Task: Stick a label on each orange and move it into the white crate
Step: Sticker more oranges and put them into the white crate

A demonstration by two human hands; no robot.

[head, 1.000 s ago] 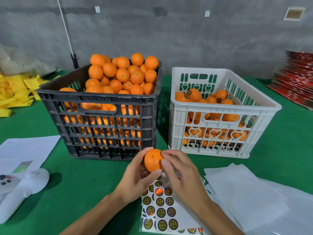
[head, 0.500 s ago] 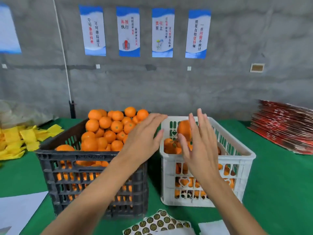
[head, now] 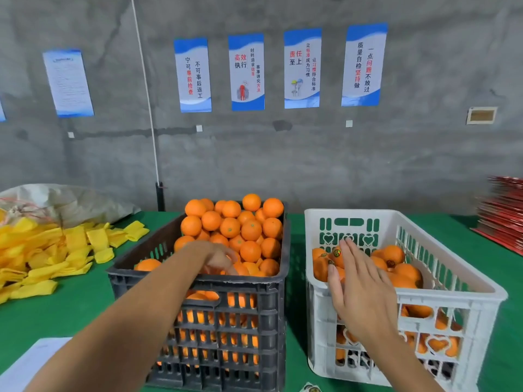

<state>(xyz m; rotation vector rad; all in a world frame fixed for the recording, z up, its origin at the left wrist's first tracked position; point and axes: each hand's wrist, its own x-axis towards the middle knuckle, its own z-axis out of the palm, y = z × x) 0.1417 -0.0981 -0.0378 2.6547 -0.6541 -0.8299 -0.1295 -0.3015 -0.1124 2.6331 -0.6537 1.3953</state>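
The unlabelled oranges (head: 230, 227) are heaped in the dark crate (head: 198, 312) on the left, piled highest toward its far right corner and lower at the near edge. The left hand (head: 218, 258) reaches down into that crate onto the lower, nearer fruit, fingers curled among the oranges; whether it has closed on one I cannot tell, since the fingertips are hidden. Being round, the oranges have no long axis to line up with, so the pick depends only on which one lies directly under that hand. The right hand (head: 359, 290) hovers flat, fingers straight and spread, holding nothing, above the near left corner of the white crate (head: 452, 284), where labelled oranges (head: 336, 257) already lie. The two crates stand side by side on the green worktop (head: 73, 312), a narrow gap between them. Yellow foam sleeves (head: 42, 250) lie scattered at far left, and a corner of the label sheet (head: 311, 388) shows at the near edge.
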